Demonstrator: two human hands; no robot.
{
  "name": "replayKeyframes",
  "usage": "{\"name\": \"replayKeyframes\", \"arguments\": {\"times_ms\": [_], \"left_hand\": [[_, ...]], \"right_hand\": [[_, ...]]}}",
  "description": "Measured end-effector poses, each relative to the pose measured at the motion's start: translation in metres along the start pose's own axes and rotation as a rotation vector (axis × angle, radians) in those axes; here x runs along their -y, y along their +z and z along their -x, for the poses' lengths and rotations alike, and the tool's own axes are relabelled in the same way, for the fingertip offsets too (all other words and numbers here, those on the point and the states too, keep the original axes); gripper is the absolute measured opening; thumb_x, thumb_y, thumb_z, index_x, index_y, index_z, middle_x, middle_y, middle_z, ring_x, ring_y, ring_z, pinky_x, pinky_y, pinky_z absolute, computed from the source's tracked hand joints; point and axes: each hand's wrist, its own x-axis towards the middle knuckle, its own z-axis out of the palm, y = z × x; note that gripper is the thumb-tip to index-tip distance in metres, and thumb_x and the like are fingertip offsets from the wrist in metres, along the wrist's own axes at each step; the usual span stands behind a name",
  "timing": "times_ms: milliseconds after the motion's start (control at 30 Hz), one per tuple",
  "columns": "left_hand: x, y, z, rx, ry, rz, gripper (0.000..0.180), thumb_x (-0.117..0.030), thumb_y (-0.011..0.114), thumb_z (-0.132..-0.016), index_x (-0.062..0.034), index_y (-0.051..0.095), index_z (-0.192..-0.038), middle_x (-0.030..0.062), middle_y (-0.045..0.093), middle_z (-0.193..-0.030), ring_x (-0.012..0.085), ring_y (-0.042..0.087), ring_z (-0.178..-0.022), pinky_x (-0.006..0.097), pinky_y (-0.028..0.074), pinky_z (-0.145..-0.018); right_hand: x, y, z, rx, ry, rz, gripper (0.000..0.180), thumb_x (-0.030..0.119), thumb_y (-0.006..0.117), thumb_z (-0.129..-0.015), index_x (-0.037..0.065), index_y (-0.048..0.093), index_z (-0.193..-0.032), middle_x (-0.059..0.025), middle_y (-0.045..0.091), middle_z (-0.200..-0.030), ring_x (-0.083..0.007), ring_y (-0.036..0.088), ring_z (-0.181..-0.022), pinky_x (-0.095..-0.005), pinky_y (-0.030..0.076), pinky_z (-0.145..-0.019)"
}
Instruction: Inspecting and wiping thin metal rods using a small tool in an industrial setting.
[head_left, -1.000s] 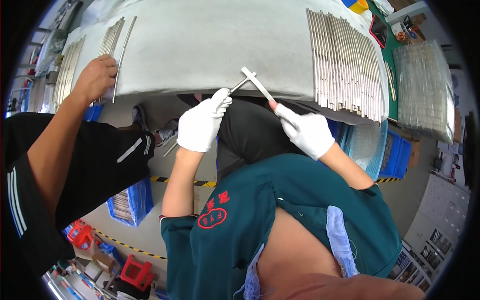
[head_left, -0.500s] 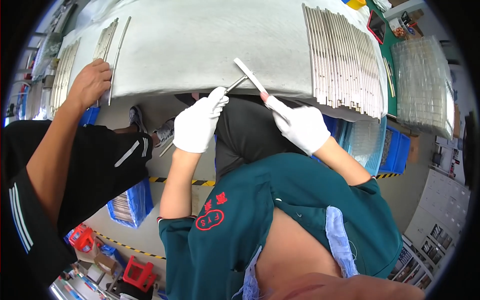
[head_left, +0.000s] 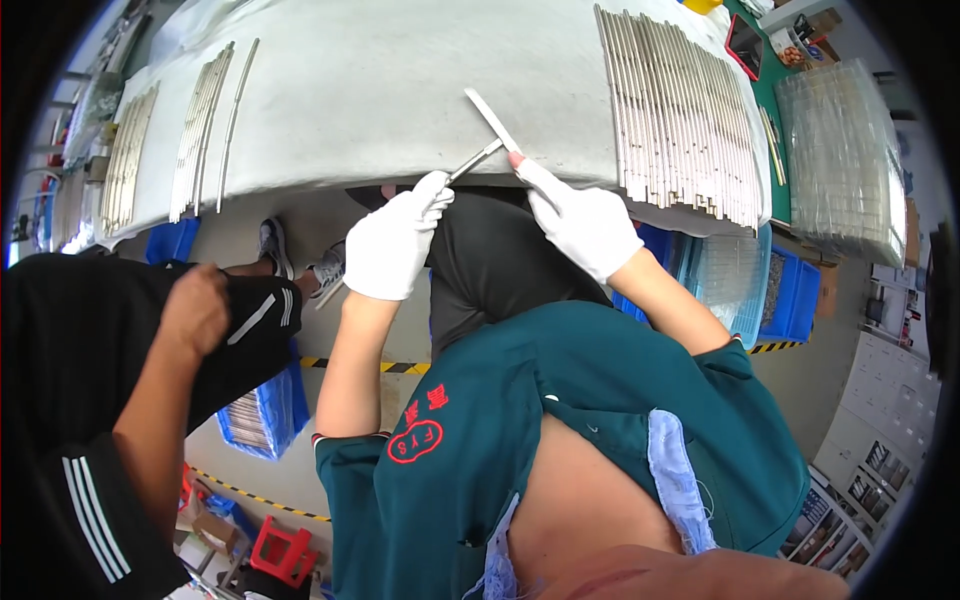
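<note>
My left hand, in a white glove, is closed around a thin metal rod in front of the table edge. The rod's far end points up and right, and its near end sticks out below my wrist. My right hand, also gloved but with a bare fingertip showing, grips a narrow flat white strip. The strip slants up and left and meets the rod's far end; whether they press together I cannot tell.
Many metal rods lie side by side at the table's right. Smaller groups of rods lie at its left. A co-worker's hand is at my left. Blue bins and a wrapped stack of clear trays stand right.
My right hand and the white strip have moved slightly up and left, shifting along the rod's end. The co-worker's hand has left the rods and drawn back toward their lap.
</note>
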Motion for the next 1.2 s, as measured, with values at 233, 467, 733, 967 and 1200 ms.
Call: {"name": "replayKeyframes", "arguments": {"times_ms": [233,467,733,967,1200], "left_hand": [[-0.001,-0.003,-0.003,0.106,-0.182,0.272,0.024,-0.026,0.057,-0.084,-0.0146,0.064,-0.105,0.0057,0.066,-0.088,0.0226,0.063,-0.069,0.03,0.05,-0.062],[0.001,-0.006,-0.005,0.188,-0.168,0.257,0.027,-0.023,0.056,-0.086,-0.0102,0.061,-0.109,0.0073,0.066,-0.085,0.0191,0.061,-0.065,0.027,0.048,-0.062],[-0.002,-0.012,-0.01,0.398,-0.387,0.329,0.028,-0.028,0.053,-0.088,-0.0104,0.061,-0.108,0.0094,0.065,-0.091,0.0266,0.062,-0.075,0.033,0.049,-0.066],[-0.006,-0.014,-0.012,0.353,-0.332,0.328,0.028,-0.029,0.054,-0.087,-0.0109,0.061,-0.108,0.0089,0.065,-0.091,0.0261,0.063,-0.073,0.033,0.049,-0.065],[0.0,-0.005,-0.004,0.234,-0.11,0.224,0.027,-0.018,0.056,-0.087,-0.0066,0.059,-0.111,0.0081,0.067,-0.089,0.0153,0.064,-0.069,0.023,0.048,-0.064]], "right_hand": [[0.004,-0.01,0.026,-0.022,0.033,-0.031,0.028,0.012,0.057,-0.077,0.008,0.058,-0.105,-0.008,0.061,-0.097,-0.0165,0.051,-0.04,-0.0303,0.041,-0.037],[0.009,-0.008,0.0,0.009,0.129,-0.049,0.046,0.022,0.049,-0.086,0.025,0.042,-0.132,-0.0026,0.05,-0.045,-0.0207,0.049,-0.035,-0.0345,0.038,-0.035],[0.008,-0.018,0.019,0.122,0.137,-0.12,0.049,0.015,0.054,-0.081,0.016,0.046,-0.13,-0.004,0.044,-0.043,-0.0192,0.048,-0.035,-0.0313,0.038,-0.035],[0.011,-0.009,0.009,0.025,0.125,-0.072,0.047,0.016,0.054,-0.082,0.019,0.047,-0.129,-0.0039,0.043,-0.044,-0.0187,0.048,-0.035,-0.0307,0.038,-0.035],[0.004,0.001,0.0,-0.041,0.054,0.036,0.042,0.015,0.054,-0.081,0.012,0.052,-0.123,-0.0036,0.053,-0.055,-0.0171,0.049,-0.036,-0.0302,0.04,-0.037]]}}
